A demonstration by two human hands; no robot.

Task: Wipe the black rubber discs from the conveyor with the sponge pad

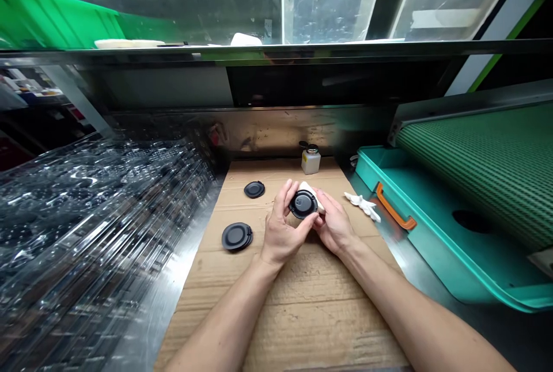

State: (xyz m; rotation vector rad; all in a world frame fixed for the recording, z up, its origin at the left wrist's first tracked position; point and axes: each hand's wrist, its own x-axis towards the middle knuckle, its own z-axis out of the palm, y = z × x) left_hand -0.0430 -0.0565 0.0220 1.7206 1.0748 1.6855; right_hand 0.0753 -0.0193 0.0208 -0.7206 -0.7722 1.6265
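A round black plastic lid (303, 204) is held above the cardboard, between my two hands. My left hand (280, 226) is closed on its left and lower edge, fingers behind and thumb in front. With my right hand (333, 219) I hold a white cloth or pad (310, 189) against the back and right side of the lid; most of the pad is hidden. To the left lie a single black lid (254, 189) and, nearer me, a small stack of black lids (237, 236). A white bottle (311, 160) with a dark flip cap stands behind my hands.
Cardboard (276, 303) covers the worktop. A crumpled white piece (363, 206) lies at its right edge. Right of that is a teal bin (453, 257) with an orange handle, partly under a green conveyor belt (488, 159). Clear plastic trays (95, 234) are stacked at left.
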